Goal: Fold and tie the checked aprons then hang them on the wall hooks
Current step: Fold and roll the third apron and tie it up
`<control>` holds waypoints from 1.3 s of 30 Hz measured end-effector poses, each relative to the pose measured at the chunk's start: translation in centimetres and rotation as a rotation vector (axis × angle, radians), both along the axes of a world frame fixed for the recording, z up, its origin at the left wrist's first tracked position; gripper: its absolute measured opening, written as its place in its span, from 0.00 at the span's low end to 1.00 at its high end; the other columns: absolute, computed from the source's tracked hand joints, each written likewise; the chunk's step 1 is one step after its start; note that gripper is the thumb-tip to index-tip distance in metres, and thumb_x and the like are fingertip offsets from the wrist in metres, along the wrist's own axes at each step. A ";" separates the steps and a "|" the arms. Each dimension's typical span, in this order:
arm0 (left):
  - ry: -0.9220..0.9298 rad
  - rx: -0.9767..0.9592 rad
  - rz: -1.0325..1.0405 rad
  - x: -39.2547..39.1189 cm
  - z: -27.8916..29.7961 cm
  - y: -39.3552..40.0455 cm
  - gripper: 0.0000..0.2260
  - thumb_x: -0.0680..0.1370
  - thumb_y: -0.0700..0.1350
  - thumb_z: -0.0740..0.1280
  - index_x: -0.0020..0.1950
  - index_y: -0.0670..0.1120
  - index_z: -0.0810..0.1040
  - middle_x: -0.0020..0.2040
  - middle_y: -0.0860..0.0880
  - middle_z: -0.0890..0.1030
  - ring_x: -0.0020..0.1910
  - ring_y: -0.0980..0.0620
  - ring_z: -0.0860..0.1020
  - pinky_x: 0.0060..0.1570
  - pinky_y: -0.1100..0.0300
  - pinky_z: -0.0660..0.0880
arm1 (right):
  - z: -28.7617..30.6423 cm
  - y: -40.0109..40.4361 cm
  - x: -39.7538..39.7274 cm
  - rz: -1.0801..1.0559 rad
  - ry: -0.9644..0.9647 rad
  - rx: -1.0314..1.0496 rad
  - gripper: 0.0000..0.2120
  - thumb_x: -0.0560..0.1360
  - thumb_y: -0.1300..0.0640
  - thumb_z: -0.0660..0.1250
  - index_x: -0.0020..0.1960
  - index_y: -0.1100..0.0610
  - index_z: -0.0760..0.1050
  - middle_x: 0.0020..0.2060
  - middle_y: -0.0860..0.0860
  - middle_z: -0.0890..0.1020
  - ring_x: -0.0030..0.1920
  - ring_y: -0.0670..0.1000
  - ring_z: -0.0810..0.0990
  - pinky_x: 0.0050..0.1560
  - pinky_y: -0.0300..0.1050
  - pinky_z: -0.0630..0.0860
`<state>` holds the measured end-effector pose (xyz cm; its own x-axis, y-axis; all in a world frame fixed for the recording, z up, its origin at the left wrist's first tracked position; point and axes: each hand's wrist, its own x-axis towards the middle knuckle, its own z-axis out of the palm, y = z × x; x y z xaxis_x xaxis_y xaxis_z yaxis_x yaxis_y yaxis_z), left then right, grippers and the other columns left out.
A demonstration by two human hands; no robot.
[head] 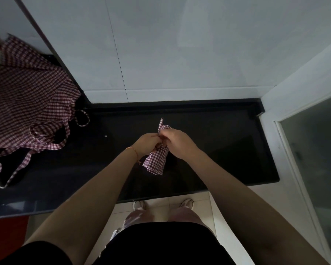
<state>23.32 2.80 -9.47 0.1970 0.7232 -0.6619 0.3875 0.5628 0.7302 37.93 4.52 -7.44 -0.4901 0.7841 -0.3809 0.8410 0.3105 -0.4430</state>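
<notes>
Above the black counter (227, 150), both hands meet on a folded checked apron (155, 162): the left hand (147, 143) pinches its top and the right hand (177, 141) grips its strap, whose end pokes up behind the fingers. Farther left, a second apron (27, 100) lies spread on the counter, straps trailing.

Counter (218, 150) runs left to right below the wall (161, 44). Folded apron (156, 161) held above counter's middle, between left hand (147, 143) and right hand (175, 142), which meet at its upper end. Second apron (27, 102) lies spread on counter's far left, its straps (13, 169) trailing toward the near edge. Glass panel (313, 150) stands at right, beyond counter's end. Floor (161, 203) below the near edge
</notes>
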 end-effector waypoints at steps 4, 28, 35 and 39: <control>-0.012 -0.021 -0.014 -0.5 -0.6 -0.3 0.12 0.83 0.45 0.58 0.54 0.42 0.78 0.40 0.49 0.76 0.33 0.57 0.72 0.34 0.64 0.67 | -0.4 -0.5 0.1 0.026 0.051 0.003 0.09 0.79 0.58 0.65 0.59 0.55 0.74 0.51 0.49 0.78 0.50 0.47 0.77 0.53 0.43 0.76; -0.019 0.115 0.228 -0.3 -1.4 -1.2 0.03 0.79 0.41 0.68 0.51 0.47 0.81 0.47 0.48 0.83 0.38 0.59 0.79 0.34 0.68 0.73 | -0.6 -2.5 0.5 -0.373 0.288 -0.115 0.12 0.74 0.56 0.73 0.52 0.51 0.70 0.48 0.48 0.78 0.49 0.46 0.79 0.50 0.43 0.79; 0.037 0.154 0.332 0.4 -1.4 -1.7 0.09 0.73 0.48 0.76 0.50 0.48 0.83 0.47 0.53 0.84 0.46 0.58 0.81 0.43 0.65 0.75 | -0.2 -2.7 -0.7 -0.362 0.142 0.042 0.05 0.79 0.59 0.66 0.54 0.57 0.76 0.51 0.52 0.80 0.53 0.50 0.80 0.58 0.46 0.76; 0.172 0.203 0.211 0.1 -1.1 -1.3 0.07 0.74 0.51 0.74 0.49 0.50 0.85 0.45 0.55 0.84 0.47 0.58 0.80 0.46 0.64 0.74 | -0.2 -3.3 -0.8 -0.358 0.095 0.063 0.07 0.80 0.59 0.64 0.57 0.56 0.75 0.53 0.52 0.80 0.55 0.51 0.80 0.59 0.48 0.77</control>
